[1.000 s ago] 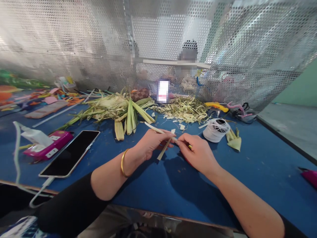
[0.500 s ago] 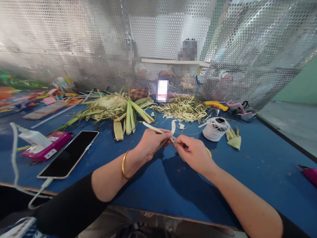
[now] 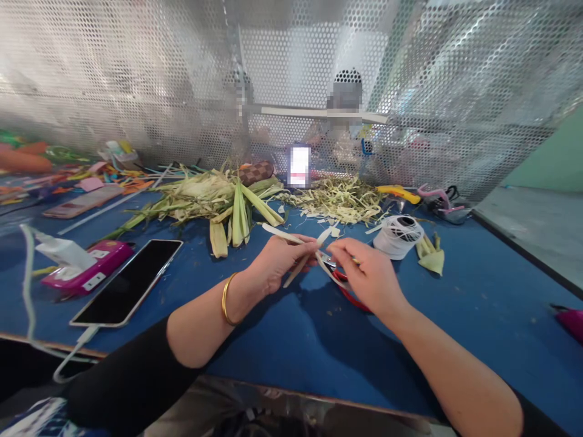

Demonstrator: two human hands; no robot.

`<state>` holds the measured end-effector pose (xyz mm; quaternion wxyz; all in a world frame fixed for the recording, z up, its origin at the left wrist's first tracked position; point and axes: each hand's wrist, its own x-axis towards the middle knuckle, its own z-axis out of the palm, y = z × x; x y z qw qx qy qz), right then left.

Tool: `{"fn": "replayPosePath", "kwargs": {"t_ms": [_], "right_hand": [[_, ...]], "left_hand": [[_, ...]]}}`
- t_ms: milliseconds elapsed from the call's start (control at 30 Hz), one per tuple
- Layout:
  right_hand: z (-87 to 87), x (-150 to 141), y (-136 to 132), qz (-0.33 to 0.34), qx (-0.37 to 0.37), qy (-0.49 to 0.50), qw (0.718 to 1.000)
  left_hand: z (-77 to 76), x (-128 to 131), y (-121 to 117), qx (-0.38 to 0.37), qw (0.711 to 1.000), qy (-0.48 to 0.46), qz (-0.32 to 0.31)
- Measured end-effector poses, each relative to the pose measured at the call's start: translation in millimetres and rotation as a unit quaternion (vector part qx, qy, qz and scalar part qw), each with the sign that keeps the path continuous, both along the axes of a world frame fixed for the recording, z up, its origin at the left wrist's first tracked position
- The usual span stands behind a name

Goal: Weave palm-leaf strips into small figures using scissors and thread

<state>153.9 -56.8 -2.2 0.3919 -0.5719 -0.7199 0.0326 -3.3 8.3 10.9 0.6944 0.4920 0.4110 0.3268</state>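
Note:
My left hand [image 3: 291, 255] is closed, pinching pale corn husk strips [image 3: 298, 271] that cross at its fingertips; their ends stick out to the upper left, upper right and below. Just right of it, my right hand [image 3: 364, 270] has its thumb and fingers pressed together. Whatever is in that pinch is too small to make out, though a bit of yellow shows at the fingers. One strip curves down under the right hand. Red-handled scissors [image 3: 350, 294] lie below that hand, their handles partly covered by it. A spool of white thread [image 3: 395, 243] stands beyond the right hand.
Behind the hands lie heaps of corn husk [image 3: 195, 194] and shredded husk [image 3: 341, 200]. A phone on a cable [image 3: 130, 282] and a magenta power strip [image 3: 91, 273] sit at left. A perforated metal screen [image 3: 291, 67] closes off the back; people show through it.
My right hand first pinched the strips beside my left fingers, and is now drawn slightly away. The scissors have come into clearer view beneath it. My left hand keeps its hold.

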Motion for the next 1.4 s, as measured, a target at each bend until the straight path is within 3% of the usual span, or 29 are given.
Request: {"fn": "replayPosePath", "kwargs": {"t_ms": [100,233,433,633,800,900,1100,1400], "right_hand": [[1.0,9,6,-0.019,0.035,0.013,0.999],[-2.6,15,12,0.035,0.025,-0.053,0.998],[-3.2,12,10,0.031,0.022,-0.123,0.992],[-3.3,10,9,0.01,0.003,-0.117,0.993],[0.5,15,11,0.03,-0.046,-0.012,0.998],[4.3,16,11,0.013,-0.069,0.083,0.994],[3.2,5,8,0.021,-0.149,0.13,0.98],[1.5,-6,5,0.036,-0.148,0.159,0.975]], "left_hand": [[2.3,-3,1,-0.026,0.999,0.011,-0.032],[2.4,-4,2,-0.048,0.997,0.022,-0.05],[-1.8,-3,2,0.026,0.996,0.034,-0.078],[-4.7,-1,3,0.051,0.994,0.04,-0.083],[-3.9,-1,2,0.053,0.992,0.068,-0.089],[-5.5,-2,0,0.074,0.985,0.082,-0.134],[-6.4,-2,-8,0.108,0.956,0.127,-0.241],[-6.9,1,-12,0.122,0.949,0.184,-0.224]]}}
